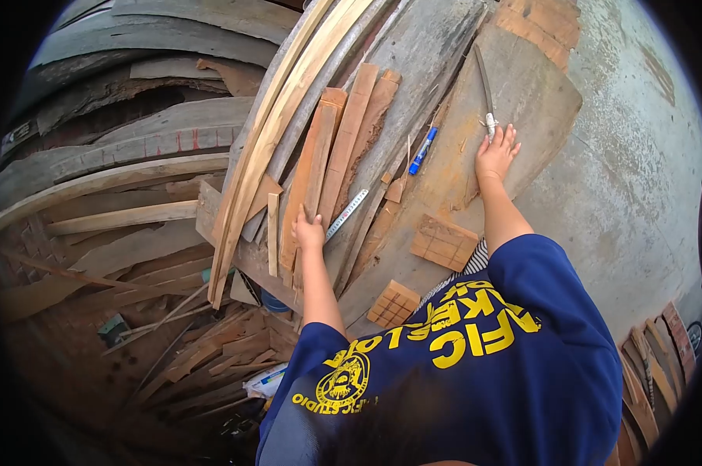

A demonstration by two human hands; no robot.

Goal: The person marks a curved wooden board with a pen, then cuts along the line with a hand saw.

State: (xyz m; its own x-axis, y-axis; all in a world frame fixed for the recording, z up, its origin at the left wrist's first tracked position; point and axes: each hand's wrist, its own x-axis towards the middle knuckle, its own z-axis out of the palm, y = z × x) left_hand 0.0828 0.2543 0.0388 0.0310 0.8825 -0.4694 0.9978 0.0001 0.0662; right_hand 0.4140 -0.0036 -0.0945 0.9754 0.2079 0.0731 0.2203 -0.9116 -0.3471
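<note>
Slab of worn wood [525, 89] lies beneath the right hand [497, 155], its fingers spread. Narrower wooden strips [347, 136] extend ahead of the left hand [308, 231], which touches their near part; its grip cannot be told. A long blade [484, 81] has its white handle at the right fingertips. Measuring tape [346, 214] slants just beside the left hand; a blue marker [423, 151] lies between both.

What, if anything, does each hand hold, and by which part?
Cannot tell: the left hand is low on a plank, the right hand at a blade's white end.
</note>
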